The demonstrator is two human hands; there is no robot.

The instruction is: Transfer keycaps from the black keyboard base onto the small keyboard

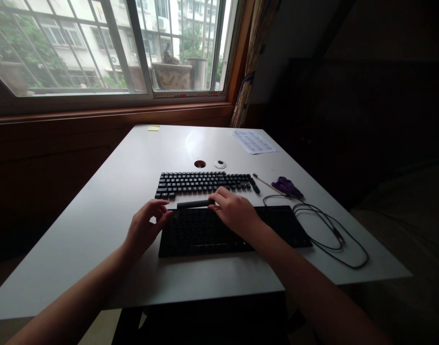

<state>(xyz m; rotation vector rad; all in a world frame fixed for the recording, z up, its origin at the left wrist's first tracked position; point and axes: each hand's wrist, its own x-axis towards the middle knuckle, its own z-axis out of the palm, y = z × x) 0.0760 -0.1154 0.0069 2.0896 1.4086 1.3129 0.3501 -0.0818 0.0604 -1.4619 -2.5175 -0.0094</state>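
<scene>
Far left on the white table (107, 191), near the back edge, a small yellow sticky note (153, 128). Nearer, the left hand (145, 230), fingers loosely curled and half open, gripping nothing, fingertips just beside the left corner of the black keyboard base (205, 232). Behind that base, a set of black keycaps (205, 183) laid out in rows, and between the two a long dark bar (194, 204), seemingly a spacebar cap, lying flat along the base's far edge. Behind the keycaps, a round cable hole (199, 164) in the tabletop and its white cover (220, 164) just beside it. Over the base's upper middle, the right hand (235, 211), palm down, fingers bent, fingertips touching the right end of the bar; whether pinching it or merely resting, cannot tell. Farther right, a printed sheet (254, 142) near the back, a thin stick (267, 183), a purple object (287, 187), then a coiled black cable (327, 235) beside the base's right end.
</scene>
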